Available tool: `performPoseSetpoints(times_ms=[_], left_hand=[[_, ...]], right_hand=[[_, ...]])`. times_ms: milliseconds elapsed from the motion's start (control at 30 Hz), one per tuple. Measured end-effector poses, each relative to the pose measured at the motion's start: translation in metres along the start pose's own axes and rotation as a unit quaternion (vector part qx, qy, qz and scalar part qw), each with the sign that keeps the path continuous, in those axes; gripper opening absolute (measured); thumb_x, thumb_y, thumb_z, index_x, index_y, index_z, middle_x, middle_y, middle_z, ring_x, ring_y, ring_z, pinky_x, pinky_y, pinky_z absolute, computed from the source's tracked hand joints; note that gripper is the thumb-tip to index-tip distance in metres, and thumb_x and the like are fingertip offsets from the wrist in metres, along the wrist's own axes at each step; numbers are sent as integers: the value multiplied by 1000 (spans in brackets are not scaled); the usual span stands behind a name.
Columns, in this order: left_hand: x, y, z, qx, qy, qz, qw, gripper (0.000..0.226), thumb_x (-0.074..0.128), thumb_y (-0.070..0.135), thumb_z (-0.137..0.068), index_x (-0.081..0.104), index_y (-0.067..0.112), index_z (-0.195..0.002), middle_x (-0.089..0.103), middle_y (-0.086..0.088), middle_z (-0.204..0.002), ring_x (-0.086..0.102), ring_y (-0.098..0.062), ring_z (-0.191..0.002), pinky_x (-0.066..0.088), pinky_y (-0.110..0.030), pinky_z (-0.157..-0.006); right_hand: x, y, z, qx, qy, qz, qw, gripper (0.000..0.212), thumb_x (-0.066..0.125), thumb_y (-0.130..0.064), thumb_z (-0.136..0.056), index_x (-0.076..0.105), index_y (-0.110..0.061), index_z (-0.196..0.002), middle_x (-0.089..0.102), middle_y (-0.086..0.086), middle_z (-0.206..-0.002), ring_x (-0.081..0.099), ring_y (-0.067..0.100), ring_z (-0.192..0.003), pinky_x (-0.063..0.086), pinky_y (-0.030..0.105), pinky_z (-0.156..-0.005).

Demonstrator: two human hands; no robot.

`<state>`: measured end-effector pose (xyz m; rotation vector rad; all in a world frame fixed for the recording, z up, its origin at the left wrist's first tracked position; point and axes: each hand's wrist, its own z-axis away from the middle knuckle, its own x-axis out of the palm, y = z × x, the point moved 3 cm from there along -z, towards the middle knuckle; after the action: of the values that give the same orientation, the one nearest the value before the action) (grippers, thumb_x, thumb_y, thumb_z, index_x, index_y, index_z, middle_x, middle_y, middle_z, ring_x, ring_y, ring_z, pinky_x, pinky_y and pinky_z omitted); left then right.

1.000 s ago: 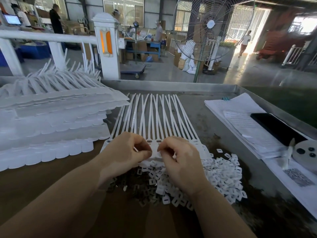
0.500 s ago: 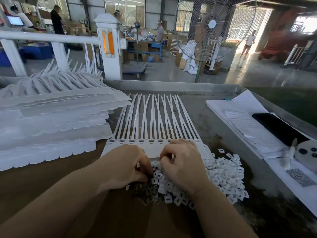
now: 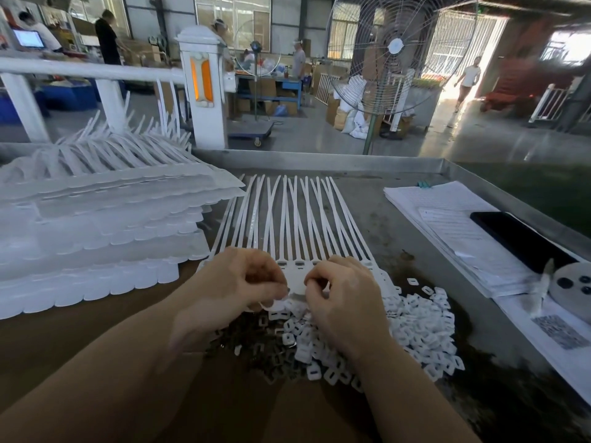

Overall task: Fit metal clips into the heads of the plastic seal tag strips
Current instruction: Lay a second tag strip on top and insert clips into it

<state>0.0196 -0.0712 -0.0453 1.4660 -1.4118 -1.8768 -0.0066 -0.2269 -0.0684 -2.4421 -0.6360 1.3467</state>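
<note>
Both hands, left hand and right hand, fingers curled, pinch at the tag strip heads; held piece too small to tell. Probably seating a clip; next needs one from the pile.

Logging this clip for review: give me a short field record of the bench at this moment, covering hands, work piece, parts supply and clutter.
left hand: fingers curled at the tag heads, pinch unclear
right hand: fingers curled, pinching at a tag head
work piece: seal tag strips fanned flat, heads toward the person
parts supply: white clip pile by the right hand; darker metal clips under the wrists
stock: stacked tag sheets at left
clutter: papers, black phone at right
</note>
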Motion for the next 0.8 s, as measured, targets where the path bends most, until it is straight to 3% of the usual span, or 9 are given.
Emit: performPoseSetpoints(times_ms=[100, 200, 367, 533, 667, 800], left_hand=[[0, -5, -4, -49, 21, 130, 990, 5, 69, 11, -78, 71, 14, -81, 71, -3, -74, 64, -10, -64, 50, -14, -59], [0, -8, -10, -70, 29, 184, 980, 10, 68, 7, -78, 74, 16, -75, 71, -3, -72, 64, -10, -63, 51, -15, -58], [4, -9, -21, -48, 75, 79, 993, 11, 64, 15, -85, 71, 22, -80, 66, 4, -67, 60, -3, -58, 48, -12, -55], [13, -4, -32, -56, 94, 130, 985, 5, 64, 10, -84, 68, 9, -83, 70, -7, -72, 65, -8, -60, 52, -16, -57], [16, -2, -39, -61, 96, 140, 984, 2, 71, 9, -78, 70, 10, -79, 72, -6, -73, 68, -10, -66, 52, -15, -58], [18, -4, -46, -74, 95, 141, 983, 13, 72, 3, -76, 70, 13, -84, 72, -3, -76, 68, -12, -72, 52, -15, -60]], right_hand=[[0, 0, 1, 0, -5, -1, 1000, 14, 52, -19, -77, 63, -14, -71, 59, -4, -70, 49, 12, -71, 38, 26, -71], [-1, 0, 1, 2, -10, 3, 1000, 13, 54, -17, -79, 64, -13, -72, 60, -3, -71, 50, 13, -72, 40, 27, -72], [0, 1, 0, 4, -2, 1, 1000, 13, 54, -14, -79, 65, -12, -73, 60, -1, -71, 50, 14, -73, 42, 28, -71], [-2, 0, 0, 9, 35, -13, 999, 18, 49, -17, -76, 65, -10, -70, 60, -1, -68, 51, 15, -68, 43, 29, -65], [-3, 0, 1, -1, 47, -9, 999, 15, 52, -14, -75, 65, -10, -69, 60, -1, -66, 52, 16, -67, 45, 30, -64], [-6, -3, 1, -27, 81, -14, 996, 19, 49, -17, -77, 64, -11, -68, 60, -1, -66, 52, 14, -66, 44, 27, -64]])
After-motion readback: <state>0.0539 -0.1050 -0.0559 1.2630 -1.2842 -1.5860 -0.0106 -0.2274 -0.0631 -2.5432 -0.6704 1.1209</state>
